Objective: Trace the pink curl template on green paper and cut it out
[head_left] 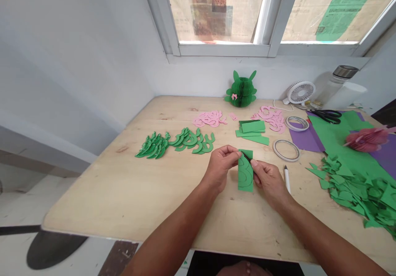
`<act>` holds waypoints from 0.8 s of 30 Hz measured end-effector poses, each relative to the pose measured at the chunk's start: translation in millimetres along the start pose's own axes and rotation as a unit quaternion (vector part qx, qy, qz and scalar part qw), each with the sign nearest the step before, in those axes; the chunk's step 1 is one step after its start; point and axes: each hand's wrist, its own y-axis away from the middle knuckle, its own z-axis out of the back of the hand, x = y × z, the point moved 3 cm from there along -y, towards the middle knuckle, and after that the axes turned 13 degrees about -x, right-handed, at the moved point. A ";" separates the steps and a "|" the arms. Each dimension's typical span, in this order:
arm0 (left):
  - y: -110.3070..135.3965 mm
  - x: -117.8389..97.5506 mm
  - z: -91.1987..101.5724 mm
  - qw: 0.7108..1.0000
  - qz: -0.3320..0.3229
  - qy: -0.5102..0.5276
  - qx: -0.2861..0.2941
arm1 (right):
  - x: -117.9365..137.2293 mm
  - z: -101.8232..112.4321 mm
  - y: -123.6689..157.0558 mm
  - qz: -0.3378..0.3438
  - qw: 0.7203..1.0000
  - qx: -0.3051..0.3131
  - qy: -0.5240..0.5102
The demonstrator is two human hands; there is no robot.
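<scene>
Our bare forearms (177,228) extend, left hand (219,165) and right hand (270,180) pinched closed on a curve-marked green paper rectangle (245,177); curved green paper cutouts (185,138) lie at its ten o'clock

From behind and above the left hand (220,166) and right hand (271,180) (fairly close), the head view faces forward and down across the desk (139,197) to the window (280,16).

Two tape rolls (286,159), one white pen (287,178), one fan (300,92), one green honeycomb figure (241,92) (scraps (355,191) beyond counting)
</scene>
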 end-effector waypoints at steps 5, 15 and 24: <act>-0.4 -4.8 1.4 1.000 -0.010 -0.027 0.011 | 0.2 1.0 0.1 0.004 1.000 0.005 0.009; -3.3 -7.7 3.4 0.998 0.001 -0.061 0.026 | 2.5 0.5 1.1 0.004 1.000 0.012 0.016; -4.7 -8.2 4.7 0.997 0.005 -0.064 0.044 | 3.9 0.0 0.8 -0.003 1.000 0.021 0.002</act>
